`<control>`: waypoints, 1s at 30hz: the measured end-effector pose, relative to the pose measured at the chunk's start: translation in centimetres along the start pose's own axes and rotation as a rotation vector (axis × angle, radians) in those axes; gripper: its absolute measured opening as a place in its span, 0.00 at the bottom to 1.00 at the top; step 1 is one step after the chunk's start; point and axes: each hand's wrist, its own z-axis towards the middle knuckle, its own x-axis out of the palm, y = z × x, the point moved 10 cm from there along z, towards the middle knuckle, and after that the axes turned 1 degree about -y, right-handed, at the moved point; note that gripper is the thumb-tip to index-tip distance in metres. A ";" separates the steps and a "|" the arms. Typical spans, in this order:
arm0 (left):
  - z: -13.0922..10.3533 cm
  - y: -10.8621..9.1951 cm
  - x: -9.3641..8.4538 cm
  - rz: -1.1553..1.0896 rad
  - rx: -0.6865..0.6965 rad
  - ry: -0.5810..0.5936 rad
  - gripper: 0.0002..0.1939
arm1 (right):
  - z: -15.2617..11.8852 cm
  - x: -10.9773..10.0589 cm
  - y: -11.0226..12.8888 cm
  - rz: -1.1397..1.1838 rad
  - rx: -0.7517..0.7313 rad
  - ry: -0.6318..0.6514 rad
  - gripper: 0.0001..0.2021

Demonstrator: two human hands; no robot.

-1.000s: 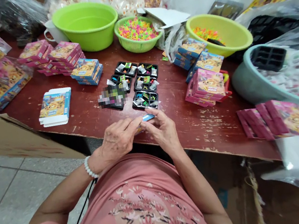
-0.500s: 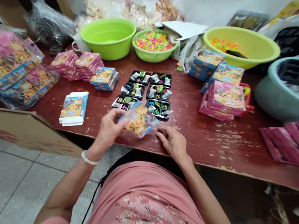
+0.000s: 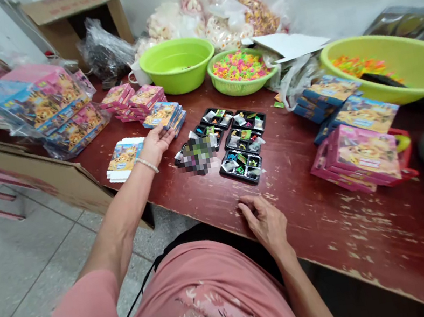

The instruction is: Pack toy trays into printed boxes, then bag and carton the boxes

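Note:
My left hand (image 3: 157, 145), with a beaded bracelet at the wrist, is stretched out to a stack of small blue picture boxes. Its fingers close on the near edge of the top blue box (image 3: 161, 114); the hand hides part of the stack. My right hand (image 3: 267, 221) rests at the table's front edge, fingers loosely curled, with nothing visible in them. Between the hands and the basins lie several black compartment trays (image 3: 240, 166) holding small colourful pieces and white packets; one is blurred over. Flattish blue-and-white boxes (image 3: 124, 157) lie left of my left hand.
Pink boxes (image 3: 147, 96) and plastic-wrapped box packs (image 3: 57, 98) stand at the left. Behind are a green basin (image 3: 178, 58), a basket of colourful pieces (image 3: 242, 86) and a yellow basin (image 3: 414, 49). Stacked boxes (image 3: 366, 147) sit right. A cardboard sheet (image 3: 55, 178) lines the left edge.
My left hand has carried the blue box from above the trays leftward and away from me to the blue stack. My right hand stays at the table edge. The view has turned left.

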 end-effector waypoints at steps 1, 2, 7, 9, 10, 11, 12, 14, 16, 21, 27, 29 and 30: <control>0.1 0.1 -0.2 0.056 0.033 -0.014 0.16 | 0.0 -0.1 0.1 -0.001 -0.019 -0.010 0.15; 0.2 -0.1 -0.7 0.121 0.073 -0.030 0.17 | 0.0 -0.2 0.3 -0.006 -0.036 -0.021 0.16; -0.7 -4.6 -6.5 0.488 0.340 -0.152 0.27 | 0.0 -0.4 0.9 -0.036 -0.095 -0.057 0.18; -1.3 -7.3 -8.9 0.933 0.445 -0.221 0.39 | 0.0 -0.4 1.0 -0.043 -0.111 -0.064 0.18; -1.3 -8.0 -10.0 1.209 0.438 -0.253 0.44 | 0.0 -0.4 1.1 -0.046 -0.117 -0.067 0.18; -1.1 -8.3 -11.0 1.458 0.399 -0.273 0.50 | 0.0 -0.5 1.2 -0.049 -0.121 -0.070 0.18; -0.8 -8.3 -12.0 1.643 0.335 -0.282 0.55 | 0.0 -0.5 1.2 -0.051 -0.122 -0.070 0.18; -0.1 -8.2 -13.8 1.781 0.217 -0.287 0.61 | 0.0 -0.5 1.2 -0.048 -0.123 -0.067 0.18; 0.5 -8.4 -14.4 1.800 0.199 -0.303 0.62 | 0.0 -0.5 1.2 -0.043 -0.125 -0.064 0.19; 1.3 -9.1 -14.1 1.743 0.297 -0.272 0.56 | -0.1 -0.6 1.1 -0.027 -0.119 -0.065 0.19; 0.5 -9.7 -14.3 1.683 0.378 -0.247 0.54 | 0.1 -0.1 0.5 -0.004 -0.047 -0.015 0.20; -0.1 -10.3 -14.1 1.637 0.425 -0.251 0.54 | 0.1 0.0 0.3 0.006 -0.038 -0.005 0.20; -0.6 -10.6 -13.8 1.612 0.461 -0.252 0.54 | 0.1 0.1 0.2 0.011 -0.037 -0.001 0.20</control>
